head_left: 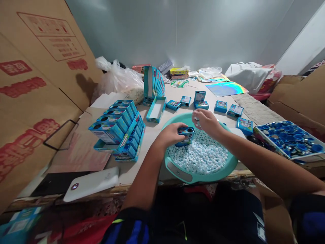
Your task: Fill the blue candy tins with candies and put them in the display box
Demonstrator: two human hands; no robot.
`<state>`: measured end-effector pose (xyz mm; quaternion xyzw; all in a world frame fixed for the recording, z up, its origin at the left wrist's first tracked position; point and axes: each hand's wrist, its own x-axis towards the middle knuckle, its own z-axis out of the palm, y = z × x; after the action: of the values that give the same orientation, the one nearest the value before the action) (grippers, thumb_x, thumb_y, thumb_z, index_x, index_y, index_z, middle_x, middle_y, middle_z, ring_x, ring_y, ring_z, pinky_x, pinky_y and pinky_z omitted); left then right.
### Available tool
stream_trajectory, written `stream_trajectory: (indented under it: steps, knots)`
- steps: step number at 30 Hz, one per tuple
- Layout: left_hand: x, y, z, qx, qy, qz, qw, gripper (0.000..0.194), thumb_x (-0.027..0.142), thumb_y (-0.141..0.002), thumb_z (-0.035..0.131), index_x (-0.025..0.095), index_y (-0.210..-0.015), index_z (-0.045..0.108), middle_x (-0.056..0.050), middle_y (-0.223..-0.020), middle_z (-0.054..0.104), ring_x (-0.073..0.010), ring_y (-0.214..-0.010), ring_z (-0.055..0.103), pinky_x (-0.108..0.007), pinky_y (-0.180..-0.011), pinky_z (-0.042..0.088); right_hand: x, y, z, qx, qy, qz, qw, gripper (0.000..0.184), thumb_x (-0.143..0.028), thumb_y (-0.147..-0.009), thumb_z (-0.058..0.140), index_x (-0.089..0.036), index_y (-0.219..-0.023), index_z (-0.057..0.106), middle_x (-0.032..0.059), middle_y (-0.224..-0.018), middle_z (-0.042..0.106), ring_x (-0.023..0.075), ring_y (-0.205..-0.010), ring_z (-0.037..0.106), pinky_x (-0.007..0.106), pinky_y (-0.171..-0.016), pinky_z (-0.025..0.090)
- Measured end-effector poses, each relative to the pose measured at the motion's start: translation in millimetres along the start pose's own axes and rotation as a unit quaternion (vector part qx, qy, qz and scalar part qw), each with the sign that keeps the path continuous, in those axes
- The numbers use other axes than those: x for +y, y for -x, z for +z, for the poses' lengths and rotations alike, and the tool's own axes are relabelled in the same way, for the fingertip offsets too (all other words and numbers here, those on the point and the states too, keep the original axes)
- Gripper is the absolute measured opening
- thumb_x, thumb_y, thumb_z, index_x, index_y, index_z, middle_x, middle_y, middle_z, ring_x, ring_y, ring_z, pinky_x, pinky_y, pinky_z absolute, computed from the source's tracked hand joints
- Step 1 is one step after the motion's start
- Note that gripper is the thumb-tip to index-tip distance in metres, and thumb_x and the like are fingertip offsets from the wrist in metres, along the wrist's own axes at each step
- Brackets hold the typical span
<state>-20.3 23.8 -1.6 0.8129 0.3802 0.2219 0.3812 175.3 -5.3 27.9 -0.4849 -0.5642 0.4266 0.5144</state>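
Observation:
My left hand (170, 136) grips a small blue candy box (187, 139) by its sides. The box stands upright, a dark round hole showing in its top, over the left part of a turquoise basin (213, 177). Inside the basin lie many small pale blue and white candies (207, 157). Just right of the box and above the heap, my right hand (207, 122) is closed, with a few candies showing at its curled fingers. How many it holds is hidden.
Several upright blue boxes (108, 130) fill display trays on the left, near an empty tray (156, 110). More boxes (220, 106) lie behind the basin. A box of blue caps (291, 139) stands right; a white power bank (92, 183) lies front left. Tall cardboard (33, 101) borders the left.

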Motion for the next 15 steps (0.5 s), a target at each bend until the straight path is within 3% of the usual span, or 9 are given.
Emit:
stream_trajectory:
  steps: [2,5,10,15]
  knots:
    - [0,0,-0.9,-0.005,0.004,-0.003,1.0,0.047,0.025,-0.076,0.08,0.021,-0.122,0.074,-0.008,-0.123,0.079,-0.0293,-0.113,0.074,-0.044,-0.102,0.057,-2,-13,14,0.022,-0.098,0.014,0.995,0.019,-0.039,-0.088,0.054,-0.025,-0.075,0.052,-0.0043,-0.058,0.045,0.0098,-0.046,0.036,0.028,-0.045,0.021]
    - [1,1,-1.8,-0.005,-0.003,-0.005,1.0,0.046,0.025,-0.077,0.08,0.018,-0.122,0.074,-0.01,-0.122,0.079,-0.0304,-0.114,0.074,-0.043,-0.102,0.057,4,-22,29,0.037,-0.174,0.006,0.984,0.022,-0.045,-0.084,0.059,-0.025,-0.078,0.051,-0.0051,-0.059,0.046,0.0096,-0.048,0.037,0.027,-0.045,0.023]
    - [3,3,-1.5,-0.015,-0.021,0.012,1.0,0.044,0.024,-0.081,0.078,0.019,-0.124,0.072,-0.009,-0.129,0.077,-0.0322,-0.121,0.071,-0.044,-0.107,0.054,22,-22,30,0.046,-0.203,0.037,0.977,0.024,-0.046,-0.083,0.061,-0.026,-0.082,0.048,-0.0046,-0.064,0.047,0.0113,-0.054,0.043,0.028,-0.052,0.035]
    - [7,3,-1.5,-0.004,-0.032,-0.014,0.999,0.048,0.031,-0.082,0.081,0.02,-0.128,0.072,-0.01,-0.128,0.077,-0.0339,-0.119,0.072,-0.046,-0.105,0.056,24,-23,25,0.001,-0.193,0.078,0.978,0.018,-0.039,-0.082,0.058,-0.026,-0.083,0.046,-0.0012,-0.074,0.05,0.0148,-0.064,0.048,0.032,-0.065,0.045]
